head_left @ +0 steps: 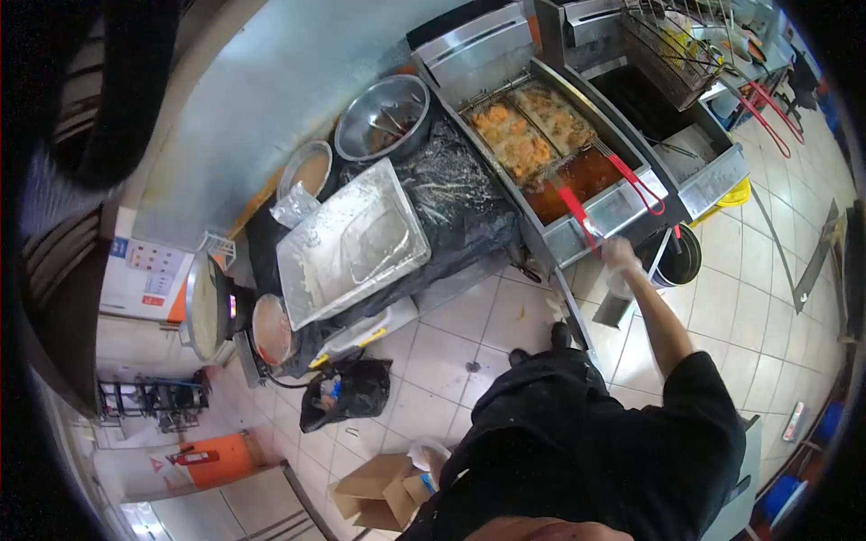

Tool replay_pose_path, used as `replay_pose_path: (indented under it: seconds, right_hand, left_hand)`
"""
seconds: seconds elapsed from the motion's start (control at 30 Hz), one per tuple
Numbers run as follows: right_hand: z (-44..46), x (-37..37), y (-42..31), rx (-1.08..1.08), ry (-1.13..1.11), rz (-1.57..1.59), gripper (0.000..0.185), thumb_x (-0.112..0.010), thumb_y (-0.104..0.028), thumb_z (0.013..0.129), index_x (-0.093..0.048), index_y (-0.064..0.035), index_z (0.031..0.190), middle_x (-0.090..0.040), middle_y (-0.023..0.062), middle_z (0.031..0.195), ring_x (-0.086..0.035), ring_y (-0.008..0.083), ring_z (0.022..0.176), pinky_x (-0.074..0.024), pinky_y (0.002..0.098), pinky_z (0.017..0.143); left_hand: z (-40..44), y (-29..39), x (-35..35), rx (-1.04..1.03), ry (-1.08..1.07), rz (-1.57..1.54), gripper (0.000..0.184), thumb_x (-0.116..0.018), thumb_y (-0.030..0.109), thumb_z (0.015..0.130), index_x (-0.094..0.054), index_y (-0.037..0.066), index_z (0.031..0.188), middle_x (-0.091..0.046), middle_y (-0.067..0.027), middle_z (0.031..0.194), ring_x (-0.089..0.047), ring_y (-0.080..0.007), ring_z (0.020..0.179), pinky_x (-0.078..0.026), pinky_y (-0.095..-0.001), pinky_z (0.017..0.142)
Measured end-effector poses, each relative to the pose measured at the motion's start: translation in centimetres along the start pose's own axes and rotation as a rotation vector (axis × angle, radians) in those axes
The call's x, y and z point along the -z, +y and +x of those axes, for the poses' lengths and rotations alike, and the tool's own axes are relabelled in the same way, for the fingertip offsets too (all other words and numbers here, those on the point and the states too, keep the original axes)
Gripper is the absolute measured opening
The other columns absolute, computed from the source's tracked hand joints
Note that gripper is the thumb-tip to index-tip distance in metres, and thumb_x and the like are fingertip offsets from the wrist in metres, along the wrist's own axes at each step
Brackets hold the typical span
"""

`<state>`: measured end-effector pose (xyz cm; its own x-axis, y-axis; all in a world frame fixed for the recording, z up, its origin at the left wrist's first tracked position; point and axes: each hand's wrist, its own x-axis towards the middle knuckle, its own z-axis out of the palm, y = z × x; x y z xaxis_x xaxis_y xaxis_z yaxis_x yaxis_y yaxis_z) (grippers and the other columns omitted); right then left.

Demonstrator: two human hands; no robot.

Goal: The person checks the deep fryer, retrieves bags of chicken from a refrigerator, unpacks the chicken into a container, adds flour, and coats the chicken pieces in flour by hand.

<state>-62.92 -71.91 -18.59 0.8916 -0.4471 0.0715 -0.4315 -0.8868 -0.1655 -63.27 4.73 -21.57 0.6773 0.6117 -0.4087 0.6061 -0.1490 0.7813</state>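
My right hand [621, 256], in a clear plastic glove, is at the front edge of the deep fryer. Its fingers close at the end of a red fryer basket handle [572, 204]. That basket [511, 142] sits in the oil with orange-brown battered pieces frying in it. Beside it, a second basket [557, 117] also holds frying food, and its red handle [635, 183] rests over the fryer front. Dark oil [586, 176] bubbles in front of the baskets. My left hand does not show; my torso and the frame's edge cover that side.
Left of the fryer, a black-covered table holds a floury metal tray [356, 242], a steel bowl [382, 117] and a batter pot [307, 171]. A black bucket [677, 257] stands by the fryer. A black bag [345, 394] and cardboard box [379, 491] are on the tiled floor.
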Motion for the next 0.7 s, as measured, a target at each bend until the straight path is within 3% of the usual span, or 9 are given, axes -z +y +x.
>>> replay_pose_path:
  seconds: [0.03, 0.13, 0.27, 0.3, 0.33, 0.4, 0.5, 0.57, 0.7]
  right_hand:
    - [-0.6, 0.4, -1.5, -0.352, -0.197, 0.3, 0.015, -0.052, -0.015, 0.081, -0.06, -0.0021, 0.083, -0.059, 0.0161, 0.064, -0.062, 0.0349, 0.064, -0.048, 0.0433, 0.062]
    - [2.7, 4.9, 0.2, -0.049, -0.206, -0.016, 0.021, -0.053, -0.017, 0.082, -0.06, 0.0001, 0.092, -0.059, 0.0166, 0.063, -0.061, 0.0331, 0.062, -0.048, 0.0444, 0.063]
    - [1.1, 5.0, -2.0, -0.31, 0.084, 0.23, 0.028, -0.049, -0.02, 0.086, -0.061, 0.0005, 0.102, -0.059, 0.018, 0.066, -0.061, 0.0338, 0.068, -0.0461, 0.0499, 0.06]
    - [-1.0, -2.0, -0.5, -0.072, -0.043, -0.067, 0.026, -0.048, -0.02, 0.087, -0.064, -0.0013, 0.094, -0.06, 0.0191, 0.072, -0.061, 0.0341, 0.072, -0.0442, 0.0509, 0.06]
    - [-1.4, -10.5, 3.4, -0.242, -0.198, 0.129, 0.026, -0.048, -0.018, 0.085, -0.062, -0.0002, 0.098, -0.06, 0.02, 0.075, -0.061, 0.0342, 0.074, -0.0437, 0.0519, 0.061]
    - [0.6, 1.3, 1.2, 0.158, -0.318, -0.075, 0.026, -0.05, -0.015, 0.083, -0.06, 0.0015, 0.1, -0.058, 0.0175, 0.071, -0.06, 0.0317, 0.068, -0.0451, 0.0466, 0.058]
    - [0.8, 4.1, -0.8, 0.032, 0.123, -0.124, 0.027, -0.052, -0.009, 0.081, -0.056, 0.0048, 0.103, -0.057, 0.0145, 0.068, -0.058, 0.0313, 0.062, -0.0444, 0.041, 0.054]
    - [-1.0, -1.7, -2.1, -0.108, -0.112, -0.054, 0.026, -0.04, -0.013, 0.09, -0.062, 0.0005, 0.088, -0.063, 0.0207, 0.076, -0.063, 0.0369, 0.075, -0.0469, 0.0521, 0.068]
    - [1.8, 5.1, 0.2, 0.053, -0.197, 0.202, 0.018, -0.054, -0.015, 0.078, -0.062, -0.0006, 0.084, -0.061, 0.0226, 0.07, -0.063, 0.0371, 0.07, -0.0492, 0.046, 0.066]
  left_hand:
    - [0.2, 0.0, -0.1, 0.008, 0.0, -0.005, 0.04, -0.042, 0.039, 0.094, -0.058, 0.007, 0.111, -0.062, -0.0089, 0.102, -0.057, -0.0225, 0.098, -0.045, -0.034, 0.085]
    - [-0.6, -0.5, 0.6, 0.013, 0.002, 0.002, 0.04, -0.041, 0.039, 0.094, -0.058, 0.007, 0.111, -0.062, -0.0092, 0.102, -0.057, -0.0228, 0.098, -0.045, -0.0342, 0.085]
    - [-1.4, -0.8, 0.6, 0.03, 0.016, 0.002, 0.041, -0.041, 0.039, 0.094, -0.058, 0.006, 0.111, -0.062, -0.0097, 0.102, -0.057, -0.0231, 0.098, -0.045, -0.0344, 0.085]
    - [-1.3, -0.6, 0.6, 0.029, 0.017, -0.004, 0.041, -0.041, 0.039, 0.095, -0.058, 0.006, 0.111, -0.062, -0.0098, 0.102, -0.057, -0.0232, 0.098, -0.044, -0.0345, 0.085]
    - [-1.5, -0.4, 0.3, 0.028, 0.013, -0.006, 0.041, -0.041, 0.039, 0.095, -0.058, 0.006, 0.111, -0.062, -0.0099, 0.102, -0.057, -0.0233, 0.098, -0.044, -0.0346, 0.085]
    - [-1.5, -1.0, 0.8, 0.034, 0.014, -0.007, 0.041, -0.041, 0.039, 0.095, -0.058, 0.006, 0.111, -0.062, -0.0101, 0.102, -0.057, -0.0235, 0.098, -0.044, -0.0347, 0.085]
    - [-2.7, -1.3, 1.3, 0.047, 0.026, 0.005, 0.041, -0.041, 0.039, 0.095, -0.059, 0.006, 0.111, -0.062, -0.0104, 0.102, -0.057, -0.0237, 0.098, -0.044, -0.0349, 0.086]
    - [-2.5, -0.8, 1.0, 0.036, 0.025, -0.006, 0.042, -0.041, 0.04, 0.095, -0.059, 0.006, 0.111, -0.062, -0.0106, 0.102, -0.057, -0.0239, 0.098, -0.044, -0.035, 0.086]
    - [-3.2, -1.5, 1.7, 0.045, 0.031, -0.012, 0.042, -0.041, 0.04, 0.095, -0.059, 0.005, 0.111, -0.062, -0.011, 0.102, -0.057, -0.0242, 0.099, -0.044, -0.0353, 0.086]
